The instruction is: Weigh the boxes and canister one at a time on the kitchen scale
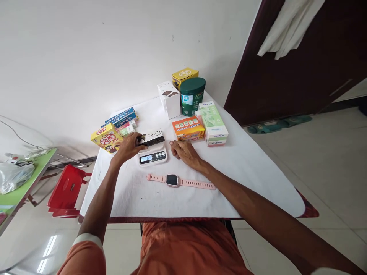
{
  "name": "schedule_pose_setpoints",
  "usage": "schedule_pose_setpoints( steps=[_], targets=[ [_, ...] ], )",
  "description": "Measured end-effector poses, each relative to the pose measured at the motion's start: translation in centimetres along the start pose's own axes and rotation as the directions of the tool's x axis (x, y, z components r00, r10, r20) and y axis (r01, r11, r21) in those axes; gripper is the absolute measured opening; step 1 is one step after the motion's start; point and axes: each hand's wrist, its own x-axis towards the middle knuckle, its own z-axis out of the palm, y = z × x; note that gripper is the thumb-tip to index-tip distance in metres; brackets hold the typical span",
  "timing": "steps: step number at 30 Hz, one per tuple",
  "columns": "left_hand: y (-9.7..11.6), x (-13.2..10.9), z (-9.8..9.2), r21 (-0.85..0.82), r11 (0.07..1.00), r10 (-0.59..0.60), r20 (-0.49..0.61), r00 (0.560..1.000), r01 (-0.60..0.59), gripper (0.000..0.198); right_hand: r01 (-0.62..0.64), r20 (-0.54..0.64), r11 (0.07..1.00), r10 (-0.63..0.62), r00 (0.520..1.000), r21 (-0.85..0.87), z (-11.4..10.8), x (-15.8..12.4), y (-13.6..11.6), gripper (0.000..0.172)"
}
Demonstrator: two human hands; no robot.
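Note:
A white digital kitchen scale (153, 158) sits mid-table, its lit display apparently reading 364. On its platform lies a flat black-and-white box (155, 137) marked "R&O". My left hand (129, 147) holds the left end of that box, thumb along the front and fingers on top. Just right of the scale, my right hand (185, 152) rests on the white cloth with its fingers curled in; nothing shows in it. A pink smartwatch (172, 180) is stretched flat in front of the scale, screen up, below both hands.
Behind my left hand are a yellow snack box (107, 136) and blue toothpaste-style boxes (124, 117). Beyond my right hand stand an orange box (188, 128), green-and-white boxes (213, 120), a green tub (192, 97), a white box (169, 100) and a yellow box (186, 72). A wall borders the back.

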Motion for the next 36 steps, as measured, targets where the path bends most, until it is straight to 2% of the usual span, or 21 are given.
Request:
schedule_pose_setpoints(
  steps=[5, 8, 10, 12, 14, 17, 19, 20, 22, 25, 28, 30, 32, 34, 36],
  targets=[
    [-0.2, 0.2, 0.7, 0.020, 1.000, 0.004, 0.033, 0.999, -0.004, 0.040, -0.024, -0.009, 0.999, 0.024, 1.000, 0.033, 0.0, 0.0, -0.1, 0.064],
    [-0.2, -0.3, 0.6, -0.005, 1.000, -0.006, 0.036, 0.999, 0.007, 0.050, -0.009, -0.008, 0.999, 0.010, 1.000, 0.043, 0.1, -0.1, 0.0, 0.064],
    [-0.2, -1.1, 0.4, -0.052, 0.999, -0.018, -0.030, 0.999, 0.016, 0.062, 0.000, -0.008, 0.999, 0.000, 1.000, 0.044, 0.1, -0.1, 0.1, 0.064],
    [-0.4, -2.2, 0.3, -0.129, 0.992, -0.040, -0.179, 0.983, 0.017, 0.068, 0.003, -0.010, 0.999, -0.002, 1.000, 0.040, 0.1, -0.1, 0.2, 0.064],
    [-0.8, -3.6, 0.5, -0.216, 0.976, -0.098, -0.387, 0.917, 0.013, 0.062, 0.000, -0.011, 1.000, 0.000, 1.000, 0.028, 0.1, -0.1, 0.1, 0.064],
    [-2.0, -5.6, 1.5, -0.326, 0.944, -0.253, -0.626, 0.738, 0.048, 0.061, -0.004, -0.007, 1.000, 0.004, 1.000, 0.006, 0.0, -0.1, 0.0, 0.065],
    [-3.0, -6.7, 2.3, -0.373, 0.923, -0.344, -0.679, 0.649, 0.098, 0.066, -0.003, -0.007, 1.000, 0.003, 1.000, -0.004, -0.1, -0.2, -0.2, 0.065],
    [-3.5, -7.0, 2.6, -0.387, 0.915, -0.370, -0.686, 0.626, 0.117, 0.069, -0.002, -0.008, 1.000, 0.002, 1.000, -0.007, -0.1, -0.2, -0.2, 0.065],
    [-4.2, -7.4, 3.0, -0.400, 0.907, -0.393, -0.685, 0.613, 0.134, 0.070, -0.001, -0.009, 1.000, 0.001, 1.000, -0.012, -0.1, -0.2, -0.3, 0.066],
    [-4.4, -7.3, 3.0, -0.389, 0.911, -0.384, -0.675, 0.630, 0.138, 0.069, -0.003, -0.003, 1.000, 0.003, 1.000, -0.020, 0.0, -0.1, -0.2, 0.066],
    [-3.5, -6.6, 2.5, -0.327, 0.935, -0.327, -0.646, 0.690, 0.137, 0.064, -0.004, -0.004, 1.000, 0.004, 1.000, -0.022, 0.0, -0.1, -0.2, 0.066],
    [-2.4, -5.9, 2.0, -0.237, 0.964, -0.242, -0.601, 0.762, 0.119, 0.059, -0.005, -0.005, 1.000, 0.005, 1.000, -0.021, 0.0, -0.1, -0.2, 0.066],
    [-1.1, -5.1, 1.5, -0.121, 0.989, -0.134, -0.511, 0.849, 0.084, 0.057, 0.000, -0.004, 1.000, 0.000, 1.000, -0.022, -0.1, -0.2, -0.3, 0.067],
    [0.1, -4.1, 1.1, -0.025, 0.999, -0.029, -0.372, 0.928, 0.021, 0.056, 0.004, -0.004, 1.000, -0.004, 1.000, -0.026, -0.1, -0.2, -0.3, 0.067],
    [1.0, -3.1, 0.8, 0.027, 0.999, 0.052, -0.223, 0.974, -0.047, 0.053, 0.001, -0.006, 1.000, -0.001, 1.000, -0.023, -0.1, -0.2, -0.2, 0.068]
  ],
)
